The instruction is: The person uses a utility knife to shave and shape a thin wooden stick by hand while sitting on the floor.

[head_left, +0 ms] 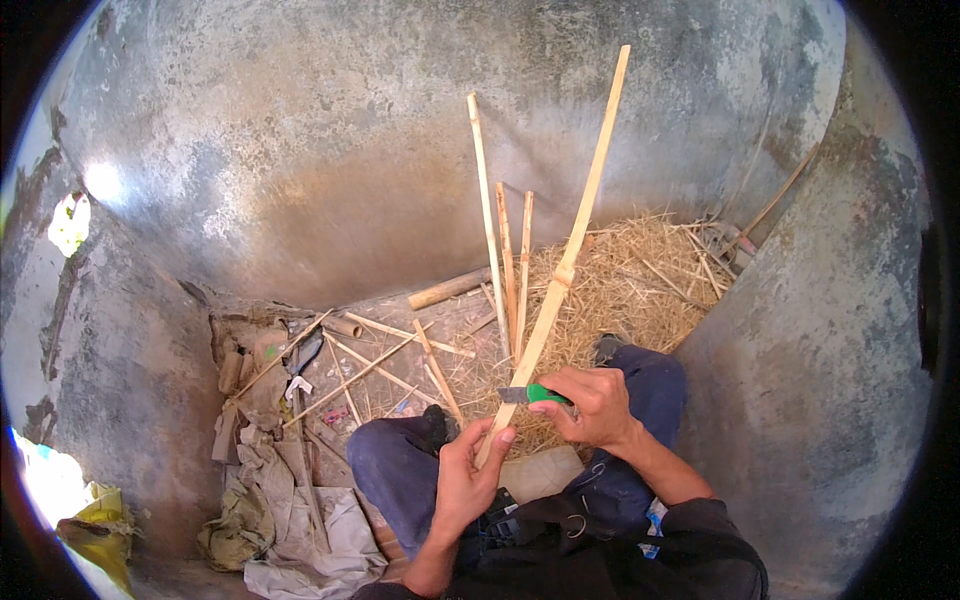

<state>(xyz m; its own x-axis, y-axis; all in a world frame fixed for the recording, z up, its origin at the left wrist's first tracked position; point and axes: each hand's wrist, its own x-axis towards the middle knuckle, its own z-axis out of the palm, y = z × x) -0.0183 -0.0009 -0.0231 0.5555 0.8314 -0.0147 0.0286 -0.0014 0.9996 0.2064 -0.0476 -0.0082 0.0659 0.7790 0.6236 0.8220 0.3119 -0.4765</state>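
Note:
A long split bamboo strip (590,195), pale and flat with a node partway along, slants up and away from my lap. My left hand (468,478) grips its near end, thumb along the strip. In my right hand (595,405) is a green-handled utility knife (548,394), fingers wrapped round the handle. Its grey blade lies across the strip, just beyond my left hand. Whether the edge is cutting into the bamboo I cannot tell. My legs are bent on both sides of the strip.
Several thin bamboo sticks (478,170) stand upright just left of the strip. A heap of straw shavings (640,270) lies beyond my right knee. Sticks and scraps (375,362) litter the floor to the left, near crumpled sacks (315,545). A curved concrete wall (330,150) surrounds me.

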